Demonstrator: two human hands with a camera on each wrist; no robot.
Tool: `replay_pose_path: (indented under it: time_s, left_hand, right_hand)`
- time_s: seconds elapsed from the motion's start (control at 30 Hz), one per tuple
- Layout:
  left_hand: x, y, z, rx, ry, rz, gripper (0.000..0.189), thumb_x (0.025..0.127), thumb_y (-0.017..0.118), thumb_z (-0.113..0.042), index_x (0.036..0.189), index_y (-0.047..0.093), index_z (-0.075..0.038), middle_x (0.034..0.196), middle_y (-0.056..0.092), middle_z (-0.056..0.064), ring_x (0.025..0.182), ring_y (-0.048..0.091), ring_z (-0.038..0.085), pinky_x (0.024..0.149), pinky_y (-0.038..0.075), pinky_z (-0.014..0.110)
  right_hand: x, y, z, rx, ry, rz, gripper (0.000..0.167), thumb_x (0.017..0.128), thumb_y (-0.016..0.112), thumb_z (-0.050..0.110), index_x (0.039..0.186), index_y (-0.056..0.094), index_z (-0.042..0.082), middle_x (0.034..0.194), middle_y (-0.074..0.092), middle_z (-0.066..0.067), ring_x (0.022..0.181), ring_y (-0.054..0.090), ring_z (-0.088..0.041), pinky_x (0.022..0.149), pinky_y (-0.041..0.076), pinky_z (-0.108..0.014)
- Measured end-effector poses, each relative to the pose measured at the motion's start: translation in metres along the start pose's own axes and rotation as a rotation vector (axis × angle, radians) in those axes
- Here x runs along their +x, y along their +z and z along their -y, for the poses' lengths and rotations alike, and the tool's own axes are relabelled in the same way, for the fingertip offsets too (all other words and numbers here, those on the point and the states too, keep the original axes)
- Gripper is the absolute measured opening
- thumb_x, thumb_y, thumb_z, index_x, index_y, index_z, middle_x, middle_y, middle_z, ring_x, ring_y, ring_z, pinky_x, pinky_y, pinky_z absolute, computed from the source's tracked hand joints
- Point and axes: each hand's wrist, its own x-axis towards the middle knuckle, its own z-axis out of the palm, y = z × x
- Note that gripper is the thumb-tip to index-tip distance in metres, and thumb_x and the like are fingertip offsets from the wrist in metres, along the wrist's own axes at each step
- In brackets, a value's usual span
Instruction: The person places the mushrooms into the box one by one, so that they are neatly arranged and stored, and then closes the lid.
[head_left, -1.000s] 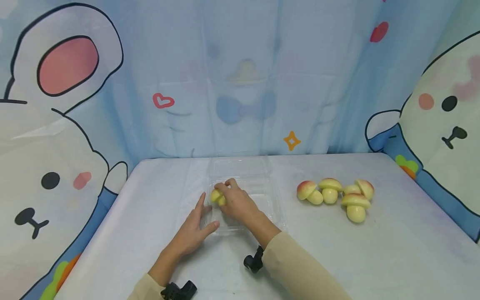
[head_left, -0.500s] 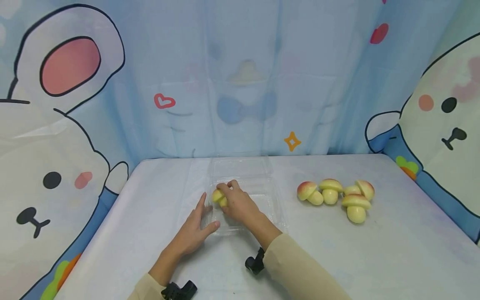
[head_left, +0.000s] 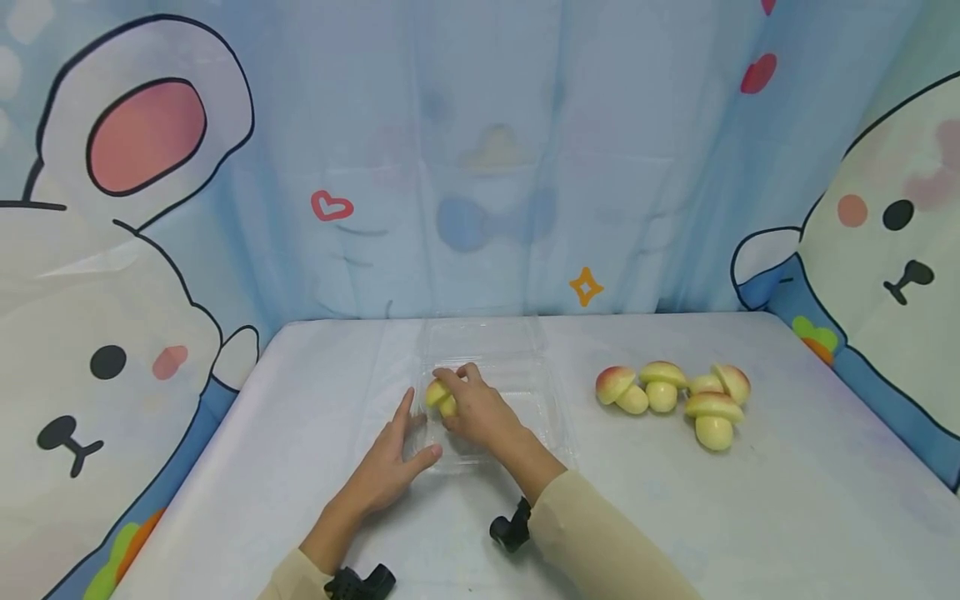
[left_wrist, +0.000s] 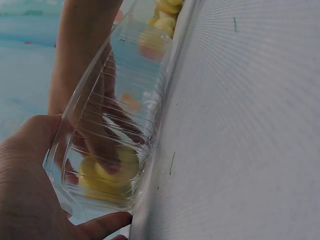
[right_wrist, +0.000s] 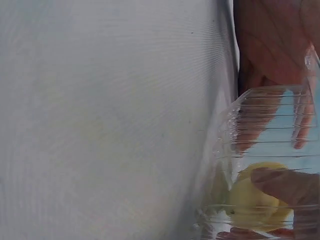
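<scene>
A clear plastic clamshell box (head_left: 536, 417) lies on the white cloth with its lid folded back. My right hand (head_left: 482, 408) reaches down into its left side. Thumb and fingers there pinch a yellow toy mushroom (head_left: 439, 395), which shows through the ribbed wall in the left wrist view and the right wrist view. At the box's left front corner is my left hand (head_left: 385, 467), fingers straight and spread along the outside, thumb apart from them. In the left wrist view this hand (left_wrist: 27, 175) rests against the box's rim.
Several more toy mushrooms with yellow stems and reddish caps are grouped at the right: one lying tilted (head_left: 615, 384), one upright (head_left: 662, 385), a nearer one (head_left: 714, 421), and another behind it (head_left: 731, 383). A blue cartoon curtain (head_left: 487, 167) hangs behind the table.
The head view has tilted up slightly, so everything sits a little lower. Both hands, the mushroom and the box keep nearly the same places relative to each other.
</scene>
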Motion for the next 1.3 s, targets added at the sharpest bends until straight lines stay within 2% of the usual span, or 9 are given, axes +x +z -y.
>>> replay_pose_path:
  time_s: [0.27, 0.43, 0.7, 0.9, 1.3]
  left_hand:
    - [-0.001, 0.002, -0.001, 0.003, 0.006, -0.001, 0.092, 0.099, 0.064, -0.041, 0.168, 0.007, -0.019, 0.155, 0.052, 0.018, 0.154, 0.031, 0.044, 0.121, 0.021, 0.070]
    - [-0.001, 0.002, -0.001, 0.017, -0.001, -0.003, 0.092, 0.100, 0.063, -0.042, 0.168, 0.007, -0.018, 0.156, 0.051, 0.018, 0.154, 0.031, 0.044, 0.121, 0.021, 0.070]
    - [-0.001, 0.003, 0.001, 0.018, -0.004, -0.004, 0.093, 0.099, 0.063, -0.045, 0.168, 0.006, -0.020, 0.156, 0.051, 0.017, 0.154, 0.032, 0.043, 0.121, 0.021, 0.070]
    - [-0.002, 0.002, 0.001, 0.010, 0.000, -0.002, 0.093, 0.099, 0.063, -0.044, 0.168, 0.006, -0.019, 0.157, 0.050, 0.018, 0.154, 0.032, 0.043, 0.121, 0.020, 0.070]
    - [-0.001, 0.000, 0.001, -0.002, 0.015, 0.004, 0.094, 0.100, 0.064, -0.042, 0.168, 0.005, -0.018, 0.157, 0.049, 0.018, 0.155, 0.030, 0.043, 0.122, 0.019, 0.069]
  right_hand:
    - [-0.005, -0.012, 0.001, 0.058, 0.024, -0.030, 0.083, 0.086, 0.085, 0.016, 0.157, 0.043, 0.020, 0.147, 0.048, -0.021, 0.100, 0.069, -0.033, 0.083, 0.059, -0.044]
    - [-0.010, -0.021, 0.000, 0.102, 0.022, -0.055, 0.082, 0.087, 0.084, 0.020, 0.158, 0.043, 0.020, 0.149, 0.048, -0.022, 0.110, 0.068, -0.038, 0.090, 0.058, -0.051]
    - [-0.018, -0.033, -0.004, 0.147, 0.055, -0.102, 0.079, 0.089, 0.083, 0.023, 0.158, 0.044, 0.022, 0.150, 0.048, -0.018, 0.122, 0.064, -0.036, 0.099, 0.055, -0.052]
    - [-0.026, -0.044, -0.008, 0.202, 0.041, -0.169, 0.079, 0.089, 0.083, 0.021, 0.158, 0.043, 0.019, 0.149, 0.048, -0.019, 0.129, 0.060, -0.039, 0.104, 0.052, -0.055]
    - [-0.040, -0.062, -0.018, 0.202, 0.051, -0.233, 0.076, 0.089, 0.083, 0.021, 0.155, 0.047, 0.017, 0.148, 0.048, -0.020, 0.136, 0.054, -0.039, 0.110, 0.047, -0.055]
